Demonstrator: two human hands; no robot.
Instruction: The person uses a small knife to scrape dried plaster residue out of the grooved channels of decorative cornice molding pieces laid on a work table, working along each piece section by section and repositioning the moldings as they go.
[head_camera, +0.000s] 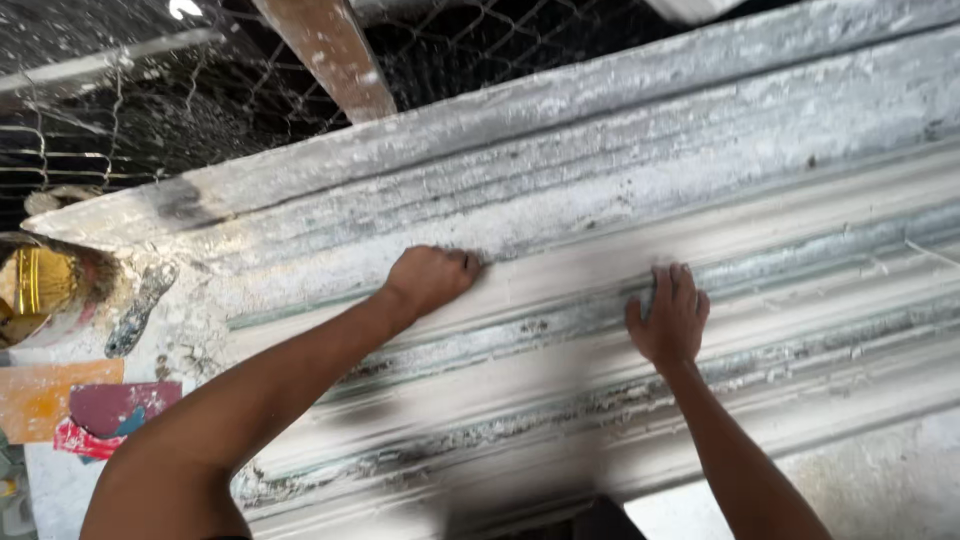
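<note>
We're looking down at a plaster-splashed workbench, w/ wire mesh and dark space running behind it along the top. Far left, a round tub is sitting at the bench edge, a trowel-like tool caked in plaster lying just beside it. Below those, an orange sheet and a dark red scrap are lying flat, the scrap overlapping a smaller red bit. A wooden beam is slanting across the mesh up top.

Filling most of the view, a long white moulding w/ ridges and grooves is running diagonally from lower left to upper right, grey-green showing thru in the grooves.

Our left hand is pressing on the moulding near centre, fingers curled into a loose fist; can't tell if anything's inside it. Our right hand is lying further right on the same ridged face, fingers spread out flat, gripping nothing, palm down against the plaster. Both hands are well apart from each other. The lower moulding is blurring, so detail there isn't readable.
</note>
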